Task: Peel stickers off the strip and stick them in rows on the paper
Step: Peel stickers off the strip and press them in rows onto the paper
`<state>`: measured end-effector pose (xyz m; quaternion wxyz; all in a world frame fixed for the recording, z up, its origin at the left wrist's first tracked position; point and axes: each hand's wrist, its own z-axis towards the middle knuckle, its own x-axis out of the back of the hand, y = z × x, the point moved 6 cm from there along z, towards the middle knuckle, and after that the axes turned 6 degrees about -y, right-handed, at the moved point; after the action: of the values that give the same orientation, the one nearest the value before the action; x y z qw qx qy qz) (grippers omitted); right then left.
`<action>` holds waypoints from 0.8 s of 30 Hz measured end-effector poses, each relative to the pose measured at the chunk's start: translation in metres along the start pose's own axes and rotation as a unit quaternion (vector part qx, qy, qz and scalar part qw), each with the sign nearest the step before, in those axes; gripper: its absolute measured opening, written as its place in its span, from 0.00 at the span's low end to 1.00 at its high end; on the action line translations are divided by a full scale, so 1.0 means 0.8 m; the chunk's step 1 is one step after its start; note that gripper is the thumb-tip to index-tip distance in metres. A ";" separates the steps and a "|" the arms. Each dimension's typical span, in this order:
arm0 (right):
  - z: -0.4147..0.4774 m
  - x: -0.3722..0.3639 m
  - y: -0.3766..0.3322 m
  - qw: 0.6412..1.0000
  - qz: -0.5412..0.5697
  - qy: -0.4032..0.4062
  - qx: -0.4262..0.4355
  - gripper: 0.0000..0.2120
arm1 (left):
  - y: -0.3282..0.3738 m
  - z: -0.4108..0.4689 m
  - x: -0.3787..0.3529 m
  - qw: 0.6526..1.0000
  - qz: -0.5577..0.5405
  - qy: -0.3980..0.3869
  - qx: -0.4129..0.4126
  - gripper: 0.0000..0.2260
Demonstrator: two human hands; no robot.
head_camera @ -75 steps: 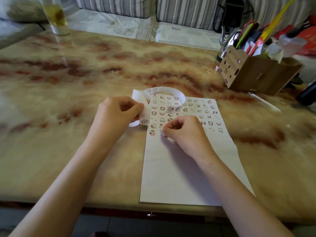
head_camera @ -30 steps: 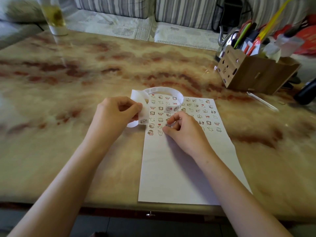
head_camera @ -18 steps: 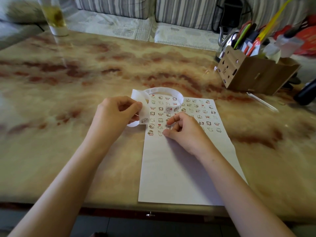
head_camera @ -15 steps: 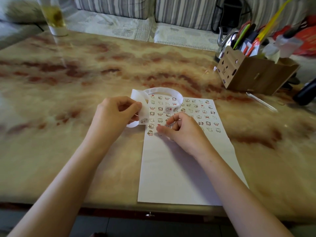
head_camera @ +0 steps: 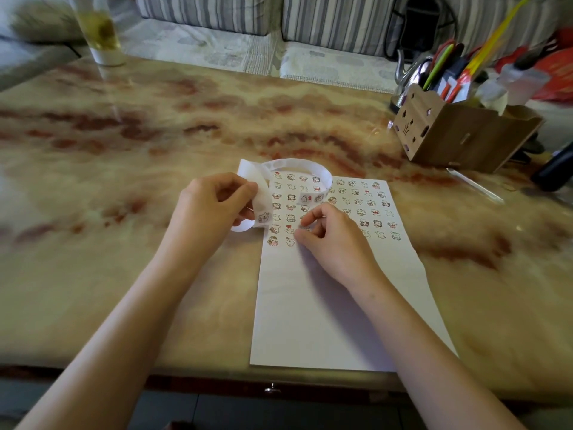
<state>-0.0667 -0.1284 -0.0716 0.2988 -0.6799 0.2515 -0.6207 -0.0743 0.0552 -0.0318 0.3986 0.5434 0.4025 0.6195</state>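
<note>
- Marble-veined desk (head_camera: pixel 124 144) out on the left, and a tall glass (head_camera: pixel 99 29) stands at the far corner, well apart from the action.
- Left hand (head_camera: pixel 214 206) is working: thumb and curled fingers pinch the white strip (head_camera: pixel 294 164) near its loose end. The strip loops out over the top-left corner of the sheet and curls back.
- One sticker on the strip (head_camera: pixel 263 217) sits just beside that thumb, probably next in line. My call is to keep the pinch close to it and bend the backing sharply, so an edge lifts on its own.
- Paper (head_camera: pixel 325 321) lies flat and lengthwise, its near edge at the desk's front. Rows of stickers (head_camera: pixel 356 209) fill the top part and the lower part is bare.
- Right hand (head_camera: pixel 336 246) is down on the sheet, thumb and forefinger curled together by the lowest stickers on the left side of the block. Something tiny sits at the fingertips (head_camera: pixel 298 235), but I can't tell whether they pinch it or press it.
- Done well, this step means landing one edge first, squaring it against its neighbour, then rolling the fingertip across. The gap should match the rows above, and the heel of the hand should stay light so the sheet doesn't creep.
- Far right, a wooden organiser (head_camera: pixel 459 141) stuffed with pens, with a loose pen (head_camera: pixel 474 184) lying near it. Both are clear of the work.
</note>
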 end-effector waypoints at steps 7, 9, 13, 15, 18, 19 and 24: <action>-0.011 0.014 -0.037 0.975 0.190 0.035 0.112 0.01 | 0.003 0.000 0.000 1.000 -0.016 0.003 -0.006 0.08; -0.013 0.010 -0.047 0.970 0.195 0.032 0.143 0.03 | 0.006 -0.001 -0.002 1.000 -0.021 0.002 -0.012 0.08; -0.015 0.004 -0.053 0.963 0.204 0.035 0.171 0.05 | 0.007 0.000 -0.004 0.999 -0.025 -0.001 -0.022 0.08; -0.015 0.004 -0.053 0.960 0.211 0.042 0.179 0.05 | 0.009 0.000 -0.006 0.999 -0.023 -0.005 -0.026 0.08; -0.015 0.010 -0.053 0.956 0.222 0.061 0.183 0.04 | 0.010 -0.001 -0.011 0.999 -0.018 -0.011 -0.027 0.11; -0.014 0.012 -0.053 0.955 0.226 0.067 0.181 0.04 | 0.011 -0.001 -0.012 0.999 -0.021 -0.012 -0.024 0.13; -0.016 0.017 -0.050 0.952 0.237 0.081 0.177 0.03 | 0.005 -0.001 -0.018 0.998 -0.024 -0.050 0.006 0.10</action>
<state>-0.0789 -0.1119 -0.0327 0.5319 -0.4840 0.3147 -0.6195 -0.0737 0.0407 -0.0330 0.4297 0.5663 0.3983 0.5797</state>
